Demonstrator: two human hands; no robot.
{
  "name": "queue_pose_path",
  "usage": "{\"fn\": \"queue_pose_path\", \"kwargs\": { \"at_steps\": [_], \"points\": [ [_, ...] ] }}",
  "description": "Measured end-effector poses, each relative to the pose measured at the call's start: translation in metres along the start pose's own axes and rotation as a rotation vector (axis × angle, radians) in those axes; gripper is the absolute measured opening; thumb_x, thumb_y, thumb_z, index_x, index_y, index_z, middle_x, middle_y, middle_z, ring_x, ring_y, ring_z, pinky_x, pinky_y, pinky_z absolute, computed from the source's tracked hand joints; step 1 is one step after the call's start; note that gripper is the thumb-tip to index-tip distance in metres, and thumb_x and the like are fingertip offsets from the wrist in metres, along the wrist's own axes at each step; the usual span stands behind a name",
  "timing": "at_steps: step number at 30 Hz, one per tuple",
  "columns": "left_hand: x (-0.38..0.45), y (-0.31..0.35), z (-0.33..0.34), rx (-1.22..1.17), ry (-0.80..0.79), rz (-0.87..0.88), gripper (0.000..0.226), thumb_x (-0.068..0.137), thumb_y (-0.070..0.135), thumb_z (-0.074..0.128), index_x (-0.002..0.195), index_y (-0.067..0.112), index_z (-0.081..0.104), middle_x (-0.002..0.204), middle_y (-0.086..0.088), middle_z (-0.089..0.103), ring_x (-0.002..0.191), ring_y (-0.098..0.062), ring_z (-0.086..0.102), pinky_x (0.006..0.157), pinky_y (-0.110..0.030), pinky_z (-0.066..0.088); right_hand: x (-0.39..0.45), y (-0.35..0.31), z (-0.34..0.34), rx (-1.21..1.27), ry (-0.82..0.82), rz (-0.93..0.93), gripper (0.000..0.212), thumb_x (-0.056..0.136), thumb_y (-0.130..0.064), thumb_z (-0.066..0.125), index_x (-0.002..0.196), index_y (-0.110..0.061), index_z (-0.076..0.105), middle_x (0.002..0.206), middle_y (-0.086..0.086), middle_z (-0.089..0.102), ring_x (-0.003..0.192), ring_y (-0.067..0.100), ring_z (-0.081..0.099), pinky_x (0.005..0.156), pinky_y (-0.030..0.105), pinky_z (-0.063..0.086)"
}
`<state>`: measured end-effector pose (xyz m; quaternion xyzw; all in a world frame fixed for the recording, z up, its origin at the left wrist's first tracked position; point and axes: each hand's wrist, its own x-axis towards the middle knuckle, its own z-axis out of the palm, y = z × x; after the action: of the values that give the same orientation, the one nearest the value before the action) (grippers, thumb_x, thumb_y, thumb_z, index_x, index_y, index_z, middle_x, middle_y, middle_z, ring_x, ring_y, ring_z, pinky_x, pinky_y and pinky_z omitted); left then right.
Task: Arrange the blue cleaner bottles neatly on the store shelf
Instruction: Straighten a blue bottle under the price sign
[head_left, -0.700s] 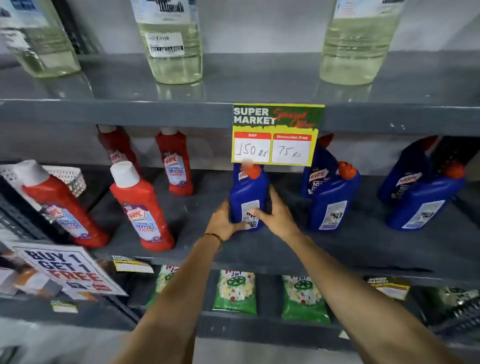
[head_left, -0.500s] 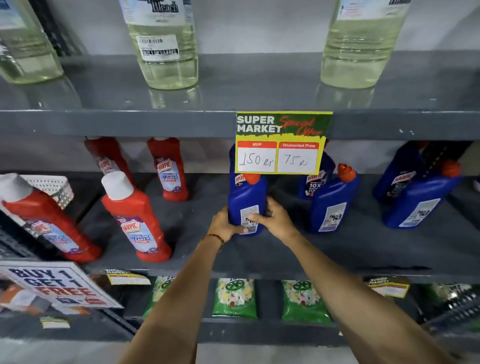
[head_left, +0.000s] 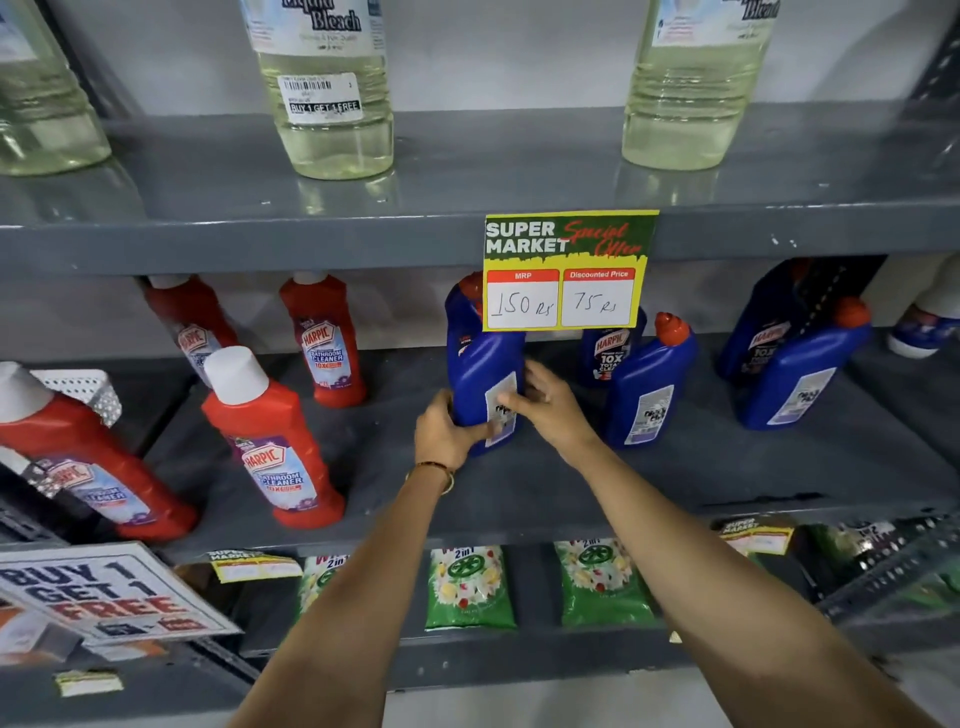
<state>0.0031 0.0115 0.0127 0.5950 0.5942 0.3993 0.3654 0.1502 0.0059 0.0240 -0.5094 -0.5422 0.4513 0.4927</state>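
Note:
On the grey middle shelf (head_left: 519, 488) a blue cleaner bottle (head_left: 480, 364) with a red cap stands upright, its top behind the yellow price sign (head_left: 569, 270). My left hand (head_left: 447, 431) grips its lower left side. My right hand (head_left: 550, 405) lies against its white label on the right. To the right, a second blue bottle (head_left: 647, 384) stands in front of a third (head_left: 610, 353). Further right another blue bottle (head_left: 800, 369) stands before a darker one (head_left: 758, 322).
Several red bathroom cleaner bottles (head_left: 270, 441) stand on the left of the same shelf. Clear bleach bottles (head_left: 327, 88) sit on the shelf above. Green packets (head_left: 470, 587) lie on the shelf below. A "Buy 1 Get 1 Free" sign (head_left: 109, 592) hangs low left.
Both hands have pushed the blue bottle further back on the shelf, so its cap now sits behind the price sign. My right hand's fingers have spread across the label.

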Motion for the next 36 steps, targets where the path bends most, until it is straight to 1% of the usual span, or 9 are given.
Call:
{"fn": "queue_pose_path", "kwargs": {
  "at_steps": [3,10,13,16,19,23,29,34,36],
  "points": [
    [-0.01,0.015,0.004,0.037,0.131,0.021,0.041,0.061,0.025,0.081,0.079,0.012,0.047,0.076,-0.003,0.059,0.069,-0.024,0.056,0.051,-0.026,0.036,-0.004,-0.014,0.01,-0.019,-0.029,0.012,0.076,0.074,-0.018,0.075,0.138,-0.03,0.036,0.131,-0.007,0.055,0.116,0.004,0.053,0.096,0.026,0.047],
    [-0.025,0.02,0.005,0.046,0.171,0.119,0.043,0.064,0.027,0.08,0.093,0.01,0.055,0.085,-0.002,0.065,0.073,-0.018,0.059,0.061,-0.026,0.043,-0.003,-0.026,0.022,-0.085,0.12,0.007,0.093,0.051,-0.037,0.084,0.132,-0.025,0.04,0.129,0.0,0.058,0.116,0.017,0.057,0.098,0.043,0.049],
    [-0.019,0.015,-0.009,-0.075,-0.039,0.13,0.046,0.061,0.019,0.083,0.097,0.013,0.056,0.086,0.006,0.061,0.077,-0.012,0.062,0.061,-0.012,0.048,-0.004,-0.031,0.012,-0.11,0.109,-0.02,0.085,0.054,-0.03,0.085,0.128,-0.022,0.044,0.124,-0.002,0.061,0.112,0.014,0.059,0.094,0.035,0.05],
    [0.001,0.009,-0.029,-0.231,-0.368,0.012,0.064,0.058,0.005,0.084,0.113,0.015,0.052,0.111,-0.001,0.062,0.109,-0.025,0.061,0.087,-0.031,0.053,-0.004,-0.038,-0.002,-0.078,-0.014,-0.032,0.074,0.062,-0.017,0.084,0.127,-0.02,0.048,0.119,-0.007,0.062,0.109,0.008,0.059,0.09,0.028,0.048],
    [0.012,0.013,-0.039,-0.223,-0.645,-0.064,0.092,0.055,0.006,0.083,0.135,0.018,0.039,0.134,-0.002,0.054,0.125,-0.019,0.051,0.106,-0.042,0.043,-0.005,-0.043,-0.011,-0.041,-0.156,-0.027,0.063,0.067,-0.011,0.08,0.122,-0.023,0.053,0.124,0.0,0.063,0.115,0.015,0.059,0.098,0.036,0.048],
    [0.008,0.02,-0.035,-0.255,-0.807,-0.095,0.072,0.067,-0.01,0.071,0.128,0.02,0.046,0.117,-0.001,0.062,0.11,-0.016,0.06,0.094,-0.029,0.052,-0.003,-0.045,-0.015,0.056,-0.298,0.025,0.057,0.069,-0.005,0.075,0.119,-0.026,0.056,0.123,0.005,0.064,0.117,0.024,0.059,0.101,0.041,0.047],
    [0.003,0.011,-0.018,-0.217,-0.643,-0.082,0.07,0.059,0.003,0.08,0.122,0.013,0.051,0.113,-0.007,0.065,0.11,-0.024,0.061,0.096,-0.037,0.05,0.001,-0.031,-0.02,0.182,-0.364,0.119,0.066,0.074,0.003,0.067,0.133,-0.018,0.047,0.126,0.008,0.06,0.117,0.023,0.057,0.102,0.04,0.045],
    [0.002,0.006,0.003,-0.125,-0.257,-0.127,0.064,0.033,0.033,0.085,0.091,0.024,0.058,0.1,-0.007,0.07,0.097,-0.026,0.066,0.087,-0.042,0.056,0.008,-0.033,-0.018,-0.007,-0.339,0.13,0.061,0.073,-0.01,0.075,0.128,-0.021,0.051,0.125,0.009,0.062,0.115,0.024,0.059,0.097,0.04,0.05],
    [0.0,0.008,0.009,-0.062,-0.127,-0.131,0.077,0.032,0.036,0.087,0.099,0.022,0.051,0.109,-0.006,0.064,0.1,-0.024,0.063,0.087,-0.041,0.055,0.011,-0.033,-0.012,-0.101,-0.275,0.108,0.064,0.07,-0.01,0.078,0.127,-0.017,0.05,0.123,0.008,0.063,0.111,0.023,0.061,0.093,0.037,0.052]
  ]
}}
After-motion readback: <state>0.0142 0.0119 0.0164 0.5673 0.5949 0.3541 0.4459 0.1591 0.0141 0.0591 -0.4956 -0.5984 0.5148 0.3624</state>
